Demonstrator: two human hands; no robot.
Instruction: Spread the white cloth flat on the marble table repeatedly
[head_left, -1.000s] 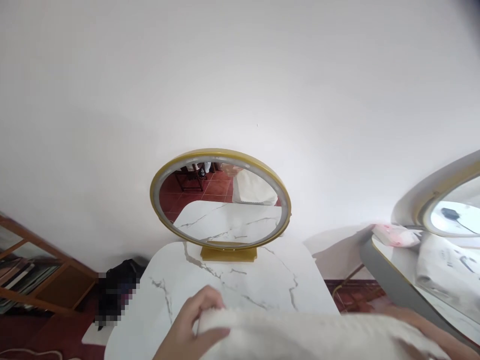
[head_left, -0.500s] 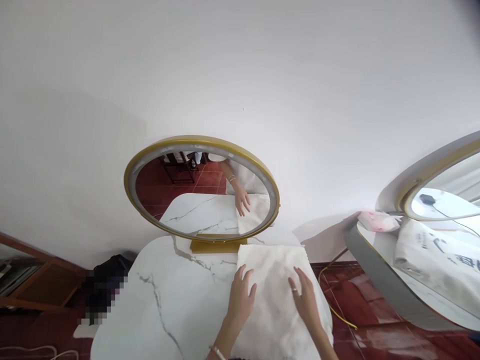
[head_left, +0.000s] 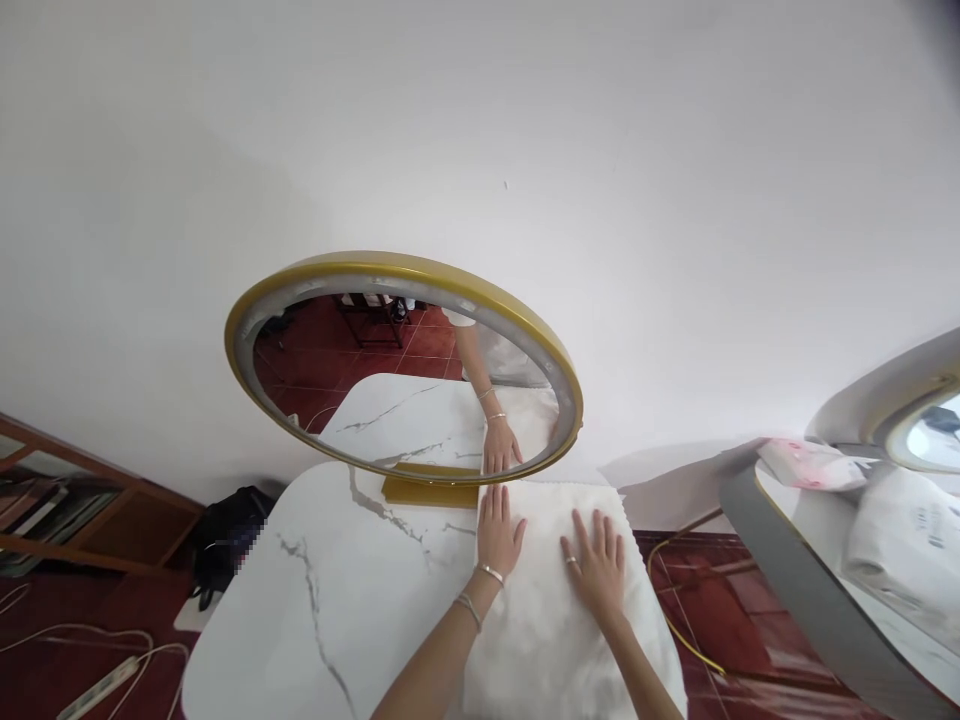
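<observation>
A white cloth (head_left: 544, 620) lies spread over the right part of a marble-patterned white table (head_left: 262, 610). Flat on the cloth's left edge rests my left hand (head_left: 499, 532), fingers stretched forward, bracelets on the wrist. My right hand (head_left: 598, 570), with a ring on one finger, lies palm down on the cloth's right half, its fingers spread. Behind the cloth stands an oval gold-framed mirror (head_left: 405, 375) on a gold base (head_left: 431, 490); it reflects an arm, the cloth and the table.
At the right stands a second table (head_left: 795, 560) with a pink-and-white packet (head_left: 814, 465), a white fabric bundle (head_left: 911, 540) and another mirror (head_left: 930, 420). On the left are a wooden shelf (head_left: 82, 540), a black bag (head_left: 229, 540) and a power strip (head_left: 97, 690) with cables.
Both hands have come down flat onto the cloth; the left has moved forward to its left edge, and the right has shifted slightly. The camera view has tilted a little.
</observation>
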